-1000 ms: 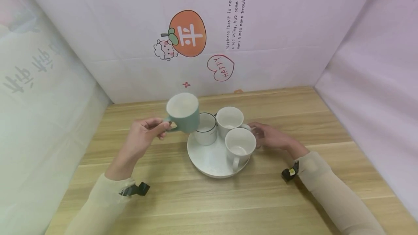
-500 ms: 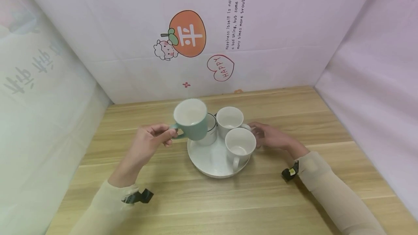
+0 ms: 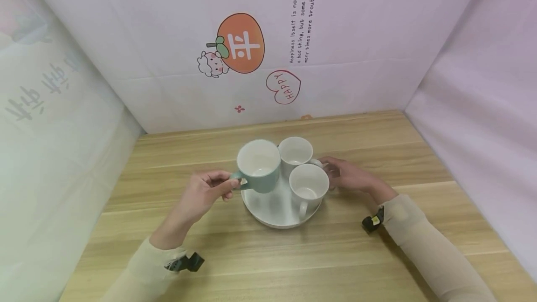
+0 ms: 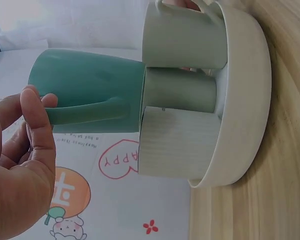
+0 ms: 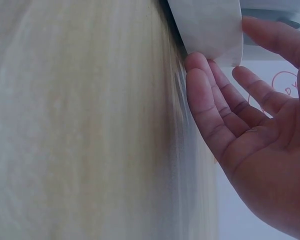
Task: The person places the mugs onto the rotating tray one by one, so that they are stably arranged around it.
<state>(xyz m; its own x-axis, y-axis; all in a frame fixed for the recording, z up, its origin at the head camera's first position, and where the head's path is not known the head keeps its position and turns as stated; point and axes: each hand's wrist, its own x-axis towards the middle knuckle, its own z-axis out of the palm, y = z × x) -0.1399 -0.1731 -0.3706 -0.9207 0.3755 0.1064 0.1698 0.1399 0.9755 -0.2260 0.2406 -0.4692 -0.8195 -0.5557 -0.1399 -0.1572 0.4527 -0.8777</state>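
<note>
My left hand [image 3: 203, 197] pinches the handle of a teal mug [image 3: 262, 181] with a white inside. It hangs over the left side of a round white dish [image 3: 274, 223] with a low wall. In the left wrist view, the teal mug's base is level with the rim of a white mug [image 4: 180, 142] below it; whether they touch I cannot tell. The dark-rimmed mug is hidden in the head view. Two other white mugs, a back one [image 3: 293, 150] and a front one [image 3: 308, 188], stand upright in the dish. My right hand [image 5: 270, 135] touches the dish's outer wall with loosely bent fingers.
The dish stands on a wooden table [image 3: 251, 260]. Behind it rises a white cloth wall [image 3: 356, 59] with printed cartoons and lettering. More pale cloth [image 3: 63, 129] hangs at the left, and also at the right. Several mugs sit close together in the dish.
My left hand has carried the teal mug right and toward me, over the dark-rimmed mug, which it now covers in the head view. The right hand and the dish have stayed put.
</note>
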